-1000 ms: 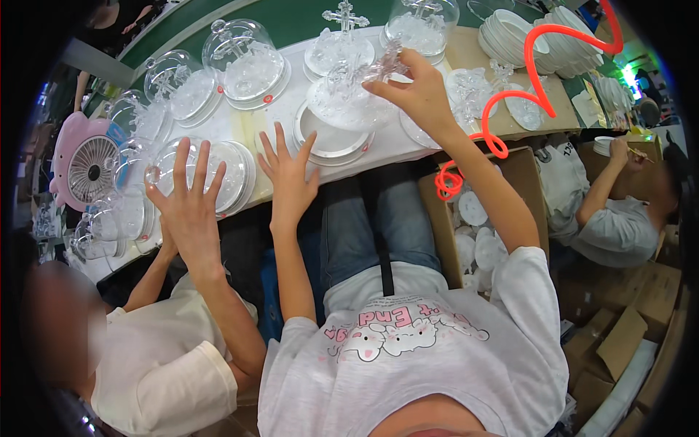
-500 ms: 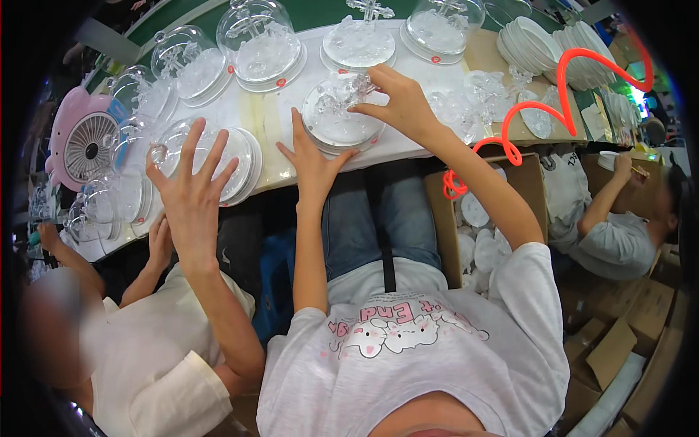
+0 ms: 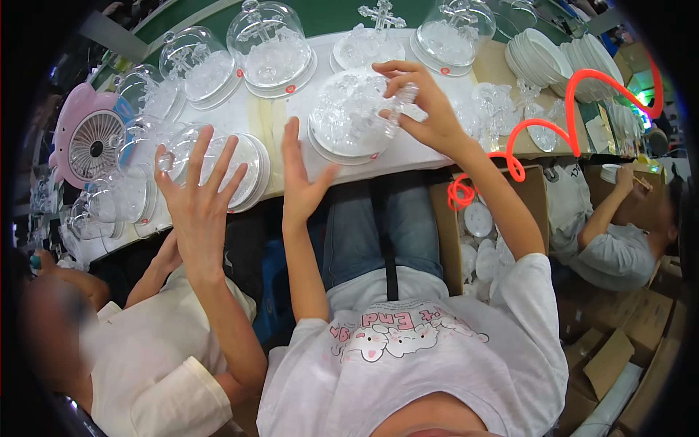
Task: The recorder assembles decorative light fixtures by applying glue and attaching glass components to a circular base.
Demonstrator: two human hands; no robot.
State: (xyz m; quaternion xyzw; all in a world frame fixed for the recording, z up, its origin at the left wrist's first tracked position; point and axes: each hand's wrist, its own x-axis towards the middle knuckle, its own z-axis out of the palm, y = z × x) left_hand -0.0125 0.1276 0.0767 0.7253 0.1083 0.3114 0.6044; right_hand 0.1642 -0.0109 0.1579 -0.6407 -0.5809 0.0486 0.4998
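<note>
A round white base (image 3: 331, 149) lies before me on the table, with clear, crystal-like pieces (image 3: 349, 102) standing on it. Over its right side, my right hand (image 3: 433, 116) has its thumb and fingers curled around a clear ornament (image 3: 400, 109); motion blurs its shape. Left of the base, my left hand (image 3: 301, 182) is open, thumb and fingers apart, holding nothing. Behind the base stands a similar one bearing an upright clear cross (image 3: 381, 14). Beside it are clear domes (image 3: 269, 44) covering other decorated bases.
At the left, a co-worker's open hand (image 3: 195, 197) is raised near a domed base (image 3: 251, 171). A pink fan (image 3: 91, 142) stands beyond. On my right are a red coiled hose (image 3: 571, 109), stacked white plates (image 3: 539, 51) and a carton (image 3: 524, 211) of white discs.
My right hand has moved right with the clear ornament, from over the middle of the base to its right side. My left hand has drawn back from the base's edge.
</note>
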